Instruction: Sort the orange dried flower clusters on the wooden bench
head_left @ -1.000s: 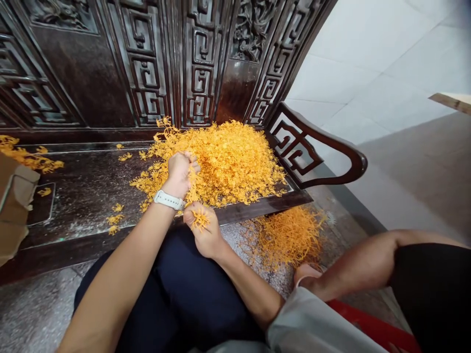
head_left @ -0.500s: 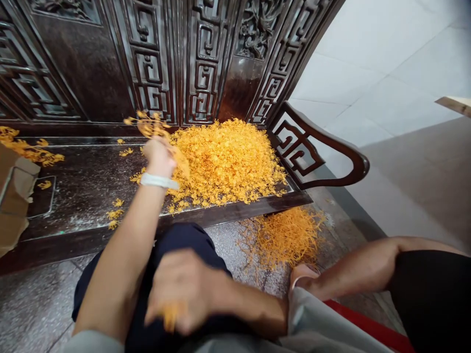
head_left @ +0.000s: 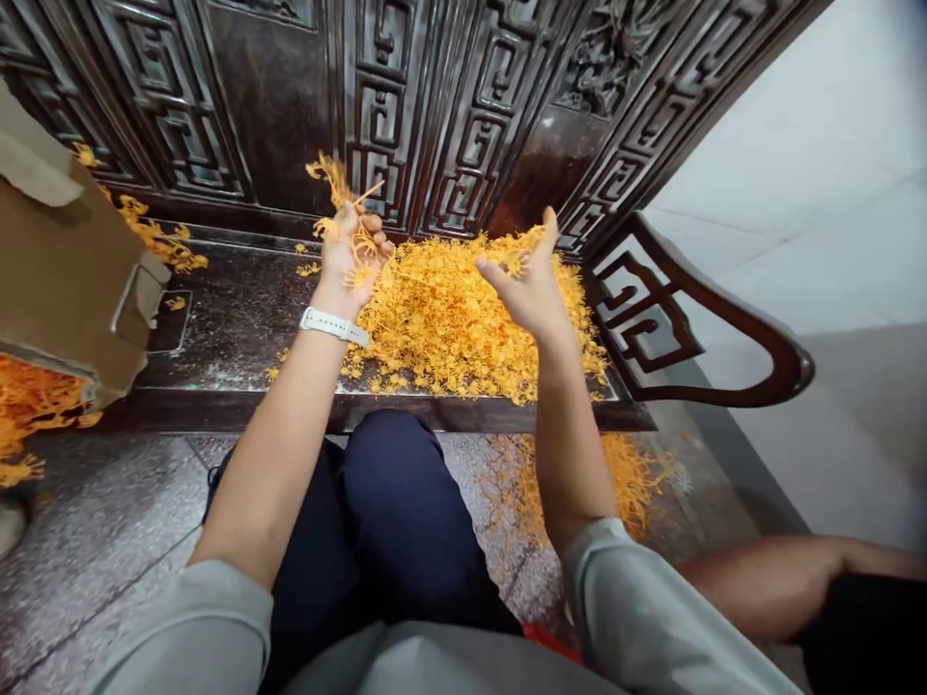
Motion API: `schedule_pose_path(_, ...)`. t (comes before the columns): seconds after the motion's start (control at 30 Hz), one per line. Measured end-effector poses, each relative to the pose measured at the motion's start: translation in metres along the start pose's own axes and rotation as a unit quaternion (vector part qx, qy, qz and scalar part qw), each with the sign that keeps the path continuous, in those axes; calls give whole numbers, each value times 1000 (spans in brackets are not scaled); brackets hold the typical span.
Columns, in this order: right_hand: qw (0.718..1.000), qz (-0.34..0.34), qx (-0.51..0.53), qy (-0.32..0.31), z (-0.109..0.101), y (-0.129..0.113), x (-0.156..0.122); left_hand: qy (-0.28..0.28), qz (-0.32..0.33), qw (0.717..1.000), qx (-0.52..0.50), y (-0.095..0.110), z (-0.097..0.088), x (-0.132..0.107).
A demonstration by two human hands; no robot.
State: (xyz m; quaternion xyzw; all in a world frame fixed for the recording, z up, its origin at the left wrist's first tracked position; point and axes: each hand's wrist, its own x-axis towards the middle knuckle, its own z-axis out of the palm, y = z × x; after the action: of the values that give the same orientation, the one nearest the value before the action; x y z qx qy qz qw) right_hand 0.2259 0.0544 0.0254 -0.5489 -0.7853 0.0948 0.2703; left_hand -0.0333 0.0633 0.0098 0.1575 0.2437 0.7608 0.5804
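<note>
A big heap of small orange plastic sprigs (head_left: 463, 319) lies on the seat of a dark carved wooden bench (head_left: 238, 328). My left hand (head_left: 351, 256), with a white watch at the wrist, is raised over the heap's left edge and closed on a cluster of orange sprigs (head_left: 337, 188) that sticks up above the fingers. My right hand (head_left: 528, 280) is held up over the heap's right side, fingers spread, palm up, nothing gripped in it.
A brown cardboard box (head_left: 65, 261) stands at the left with more orange pieces (head_left: 29, 415) beneath it. A second pile of orange sprigs (head_left: 623, 478) lies on the floor by the bench's curved armrest (head_left: 695, 338). Another person's bare leg (head_left: 789, 579) is at the lower right.
My left hand has lifted a cluster of sprigs up from the heap. My right hand has come up from my lap to above the heap and opened. The view has shifted left.
</note>
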Motion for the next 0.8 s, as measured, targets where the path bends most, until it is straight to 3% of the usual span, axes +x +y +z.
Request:
schedule_pose_path(0.07, 997, 59, -50, -14, 1, 31, 30, -5, -14, 1000, -2, 1, -1, -1)
schedule_pose_path(0.17, 995, 70, -28, 59, 8, 49, 44, -8, -28, 999, 17, 1, 3, -4)
schedule_pose_path(0.27, 978, 7, 61, 198, 21, 24, 21, -5, -2, 1000, 20, -5, 8, -6)
schedule_pose_path(0.33, 964, -43, 134, 225, 31, -7, -6, 7, 16, 1000, 22, -11, 12, -7)
schedule_pose_path(0.43, 962, -95, 207, 150, 52, -51, -39, 10, 7, 1000, 24, -21, 16, -9)
schedule_pose_path(0.5, 964, -106, 225, 99, 68, -67, -44, -8, -13, 1000, 21, -28, 16, -13)
schedule_pose_path(0.63, 950, -96, 287, 75, 95, -64, -22, -50, -22, 996, 64, -36, 14, -22)
schedule_pose_path(0.73, 920, -39, 382, 80, 105, -53, -7, -67, -28, 989, 130, -34, 12, -24)
schedule_pose_path(0.8, 893, 11, 447, 48, 106, -49, -3, -71, -35, 983, 163, -32, 11, -23)
